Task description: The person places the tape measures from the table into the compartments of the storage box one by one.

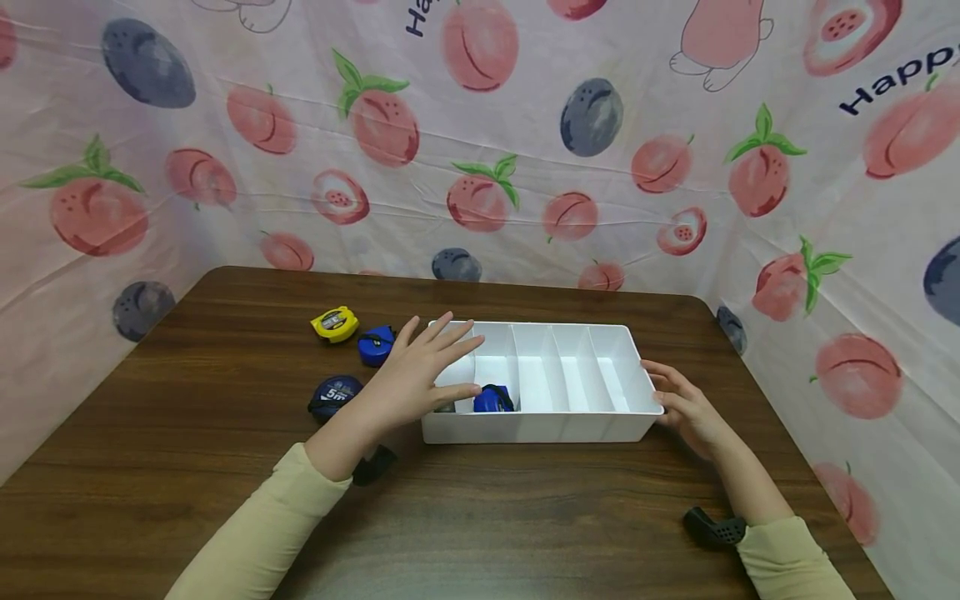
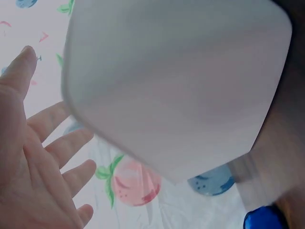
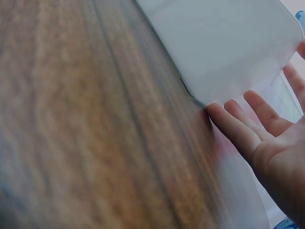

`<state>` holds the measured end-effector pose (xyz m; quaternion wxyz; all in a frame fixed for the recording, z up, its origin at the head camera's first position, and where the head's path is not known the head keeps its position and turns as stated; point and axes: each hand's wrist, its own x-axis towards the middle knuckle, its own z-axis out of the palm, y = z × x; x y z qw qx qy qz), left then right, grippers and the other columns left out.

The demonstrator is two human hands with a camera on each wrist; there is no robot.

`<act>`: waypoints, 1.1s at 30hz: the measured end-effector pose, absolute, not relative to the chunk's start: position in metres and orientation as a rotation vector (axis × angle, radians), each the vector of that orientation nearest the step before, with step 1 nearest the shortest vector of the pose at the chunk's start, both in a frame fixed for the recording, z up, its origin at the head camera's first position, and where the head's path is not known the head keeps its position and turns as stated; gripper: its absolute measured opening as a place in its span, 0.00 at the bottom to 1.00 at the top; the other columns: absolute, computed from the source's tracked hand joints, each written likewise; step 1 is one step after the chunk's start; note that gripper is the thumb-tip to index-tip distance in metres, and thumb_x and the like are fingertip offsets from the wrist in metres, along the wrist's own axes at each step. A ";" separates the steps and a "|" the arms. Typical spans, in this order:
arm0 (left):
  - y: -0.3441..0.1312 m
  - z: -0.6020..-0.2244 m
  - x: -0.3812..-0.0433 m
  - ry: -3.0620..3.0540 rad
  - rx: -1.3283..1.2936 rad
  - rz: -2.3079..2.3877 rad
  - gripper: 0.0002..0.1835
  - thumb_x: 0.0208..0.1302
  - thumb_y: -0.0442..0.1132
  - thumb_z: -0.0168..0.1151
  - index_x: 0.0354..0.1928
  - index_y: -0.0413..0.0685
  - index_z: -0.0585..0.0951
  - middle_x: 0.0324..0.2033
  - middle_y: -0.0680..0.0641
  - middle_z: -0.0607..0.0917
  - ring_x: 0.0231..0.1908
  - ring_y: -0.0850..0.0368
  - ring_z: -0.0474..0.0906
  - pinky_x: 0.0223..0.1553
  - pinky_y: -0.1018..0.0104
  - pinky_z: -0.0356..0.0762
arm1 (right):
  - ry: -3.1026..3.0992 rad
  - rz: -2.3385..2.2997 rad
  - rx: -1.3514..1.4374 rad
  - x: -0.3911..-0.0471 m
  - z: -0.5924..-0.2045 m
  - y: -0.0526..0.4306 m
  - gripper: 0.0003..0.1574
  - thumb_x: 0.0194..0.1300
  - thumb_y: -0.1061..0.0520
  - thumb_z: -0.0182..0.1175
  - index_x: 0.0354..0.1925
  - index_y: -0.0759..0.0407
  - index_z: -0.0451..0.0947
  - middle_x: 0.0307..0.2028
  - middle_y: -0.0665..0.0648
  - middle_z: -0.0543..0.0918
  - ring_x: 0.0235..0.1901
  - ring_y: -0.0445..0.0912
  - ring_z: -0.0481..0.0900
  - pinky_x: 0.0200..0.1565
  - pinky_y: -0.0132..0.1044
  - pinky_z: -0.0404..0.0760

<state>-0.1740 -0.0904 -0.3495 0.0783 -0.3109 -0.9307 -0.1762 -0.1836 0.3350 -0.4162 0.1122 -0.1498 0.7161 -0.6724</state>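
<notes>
A white divided box (image 1: 540, 427) sits on the table, its compartments side by side. Spread fingers mark my left hand (image 1: 411, 379), raised over the box's left end and holding nothing; the left wrist view shows it beside the end wall. At the opposite end, my right hand (image 1: 686, 408) touches the wall with extended fingers (image 3: 233, 126). A blue tape measure (image 1: 492, 398) lies in the second compartment from the left. Something greyish (image 1: 446, 407) shows in the leftmost compartment, mostly hidden by my left hand.
Left of the box lie a yellow tape measure (image 1: 335, 324), a blue tape measure (image 1: 375, 346) and a dark blue one marked 5m (image 1: 334, 397), both blue ones partly near my left forearm. A fruit-print curtain (image 1: 517, 192) borders the wooden table (image 1: 540, 517) behind and at the sides.
</notes>
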 end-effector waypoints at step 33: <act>-0.132 -0.320 -0.175 -2.708 -0.783 -0.544 0.45 0.56 0.65 0.63 0.72 0.54 0.62 0.72 0.48 0.56 0.72 0.46 0.41 0.66 0.42 0.29 | 2.095 -1.987 -0.455 -0.181 -0.416 0.334 0.26 0.72 0.62 0.45 0.65 0.50 0.64 0.60 0.66 0.59 0.48 0.44 0.76 0.45 0.39 0.79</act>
